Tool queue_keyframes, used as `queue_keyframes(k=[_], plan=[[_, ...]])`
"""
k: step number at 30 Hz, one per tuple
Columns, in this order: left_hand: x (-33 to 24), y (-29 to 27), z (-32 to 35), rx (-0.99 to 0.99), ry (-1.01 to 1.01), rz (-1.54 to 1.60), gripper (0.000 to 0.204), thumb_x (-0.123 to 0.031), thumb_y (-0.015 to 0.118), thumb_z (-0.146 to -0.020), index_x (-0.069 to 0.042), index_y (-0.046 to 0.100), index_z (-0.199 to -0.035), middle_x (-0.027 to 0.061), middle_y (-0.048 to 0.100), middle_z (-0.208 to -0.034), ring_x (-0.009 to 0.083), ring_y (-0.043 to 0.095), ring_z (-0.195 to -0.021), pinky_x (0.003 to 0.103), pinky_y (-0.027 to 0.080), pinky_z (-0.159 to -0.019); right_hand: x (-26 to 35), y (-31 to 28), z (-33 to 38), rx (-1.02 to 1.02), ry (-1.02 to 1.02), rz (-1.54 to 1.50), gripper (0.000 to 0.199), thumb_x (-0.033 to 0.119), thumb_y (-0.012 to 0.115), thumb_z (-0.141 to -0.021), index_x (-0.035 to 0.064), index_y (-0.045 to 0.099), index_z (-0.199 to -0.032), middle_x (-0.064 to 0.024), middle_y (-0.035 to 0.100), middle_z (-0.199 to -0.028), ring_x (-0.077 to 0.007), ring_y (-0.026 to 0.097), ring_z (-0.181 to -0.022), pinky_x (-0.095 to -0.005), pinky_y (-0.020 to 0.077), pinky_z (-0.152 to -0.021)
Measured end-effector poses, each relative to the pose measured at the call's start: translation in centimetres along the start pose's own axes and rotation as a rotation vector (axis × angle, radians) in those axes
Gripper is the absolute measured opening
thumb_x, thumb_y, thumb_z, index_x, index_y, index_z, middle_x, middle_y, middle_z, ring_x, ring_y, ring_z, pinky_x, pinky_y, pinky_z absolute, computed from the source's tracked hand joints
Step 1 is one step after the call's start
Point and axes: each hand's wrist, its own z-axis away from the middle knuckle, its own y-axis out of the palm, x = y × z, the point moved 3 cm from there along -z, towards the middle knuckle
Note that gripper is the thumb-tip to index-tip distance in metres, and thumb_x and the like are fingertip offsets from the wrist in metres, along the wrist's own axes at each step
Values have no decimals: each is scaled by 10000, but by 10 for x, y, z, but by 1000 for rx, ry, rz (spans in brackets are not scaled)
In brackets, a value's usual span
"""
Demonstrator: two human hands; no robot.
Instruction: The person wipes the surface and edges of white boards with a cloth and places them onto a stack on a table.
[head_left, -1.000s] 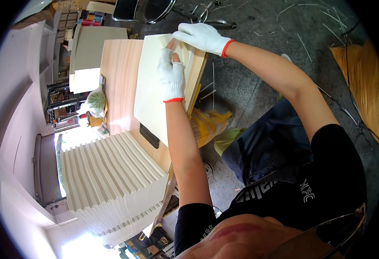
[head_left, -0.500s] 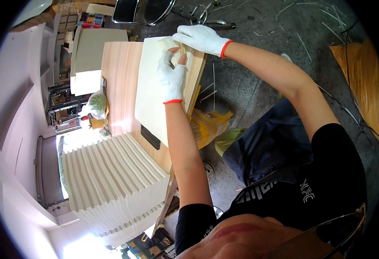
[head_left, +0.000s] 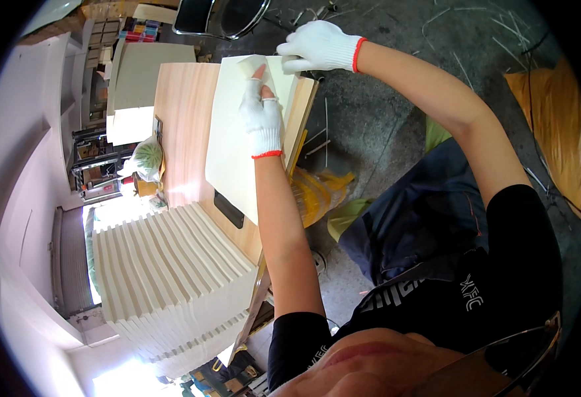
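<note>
My left hand (head_left: 261, 118), in a white knit glove with the thumb and forefinger bare, reaches over a large cream sheet (head_left: 227, 155) on a wood-grain board. Its bare fingertips close on a small pale folded piece (head_left: 248, 65) near the sheet's far end; the kind of material is unclear. My right hand (head_left: 322, 46), gloved in white with a red cuff, hovers just off the sheet's far right corner. Its fingers point left, slightly apart from the thumb, and nothing shows between them.
A tall stack of cream panels (head_left: 171, 258) stands at the left front. A dark flat object (head_left: 229, 210) lies on the wood-grain board (head_left: 183, 132), near a bagged green round thing (head_left: 148, 161). A black chair (head_left: 227, 18) is at the far side, and thin strips litter the floor.
My right hand has moved right and slightly away from the left hand, off the pale material. The left hand stays nearly in place, and the pale piece beside its fingertips shows more plainly.
</note>
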Motion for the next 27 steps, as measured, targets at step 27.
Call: queue_keyframes(k=[27], plan=[[22,2,-5,114,-68,153,298,-134,672,-895,-87,671,-1189,71,683,-986,146,582,-827,292,473,-771,15,30,-8,-36,464,-687,474,534,403,-972,129,625,-1077,-151,684,-998,-365,649,-956,-458,490,-832]])
